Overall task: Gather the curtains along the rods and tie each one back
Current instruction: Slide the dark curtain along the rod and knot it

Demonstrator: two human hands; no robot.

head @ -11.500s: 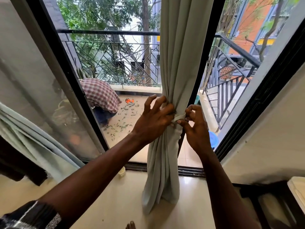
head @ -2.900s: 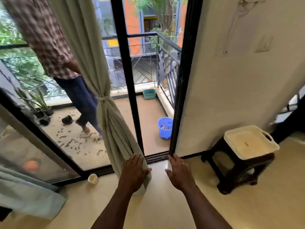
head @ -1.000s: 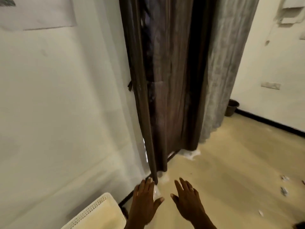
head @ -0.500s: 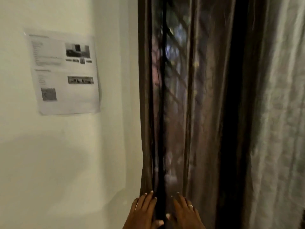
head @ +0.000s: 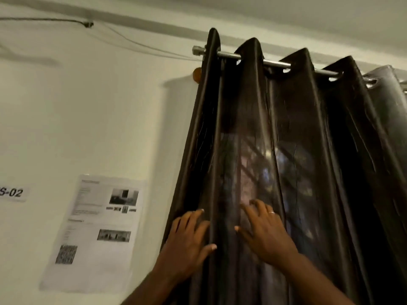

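A dark brown eyelet curtain (head: 297, 150) hangs in deep folds from a metal rod (head: 275, 63) near the ceiling. Window light shows faintly through its middle. My left hand (head: 187, 243) lies on the curtain's left edge fold, fingers spread, thumb against the fabric. My right hand (head: 264, 232) rests flat on the folds just to the right, fingers apart, a ring on one finger. Neither hand has closed around the fabric. A grey curtain (head: 394, 95) starts at the far right on the same rod.
A pale wall fills the left side, with a printed sheet carrying a QR code (head: 97, 234) taped to it and a label reading S-02 (head: 11, 192). A thin cable (head: 66, 20) runs along the wall near the ceiling.
My view has swung from the tied pale balcony curtain to this dark curtain and tilted up to the rod. Both hands have risen from low on the folds to about mid height.
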